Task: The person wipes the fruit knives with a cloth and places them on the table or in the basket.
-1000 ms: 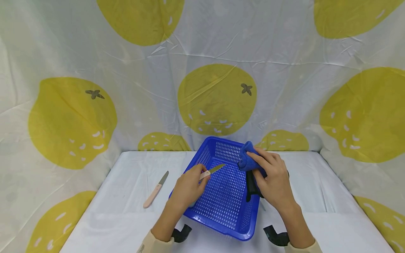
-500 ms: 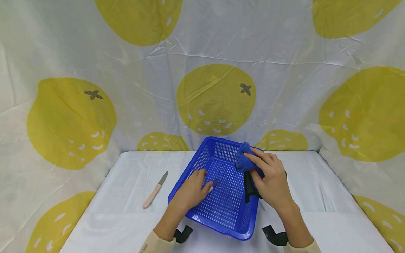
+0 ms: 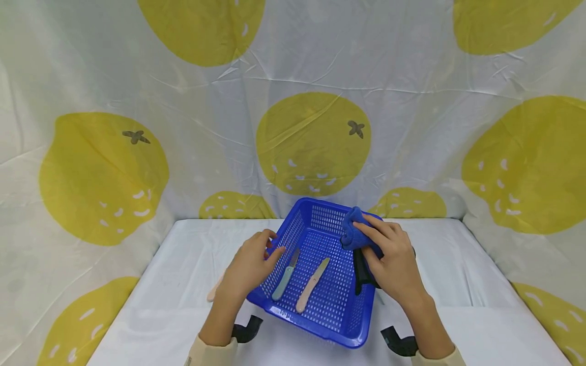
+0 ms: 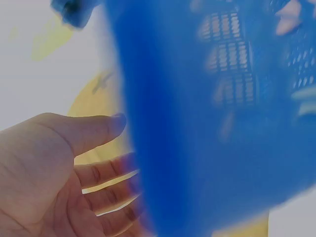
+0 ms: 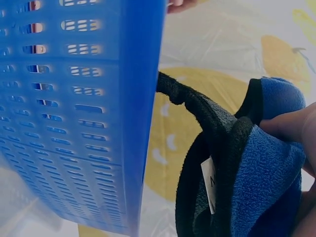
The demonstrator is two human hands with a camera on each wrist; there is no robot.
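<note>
A blue plastic basket (image 3: 286,316) with slotted walls sits at the middle of the table. Inside lie a knife with a pale green handle (image 3: 285,282) and a knife with a pale pink handle (image 3: 309,292), side by side. My left hand (image 3: 247,265) hovers by the basket's left rim, fingers apart and holding nothing; in the left wrist view the fingertips are partly behind the rim. My right hand (image 3: 397,256) grips a bunched blue cloth (image 3: 354,235) with black edging and a white label (image 5: 210,185), at the basket's right rim. One black end hangs over the inner wall.
Another pink-handled knife (image 3: 213,293) lies on the white table left of the basket, mostly hidden by the left hand. A white curtain (image 3: 412,152) with yellow lemons closes off the back and sides.
My left hand lowered the pink-handled knife into the basket, let go, and moved left to the rim. The green-handled knife is now uncovered. The right hand with the cloth has hardly moved.
</note>
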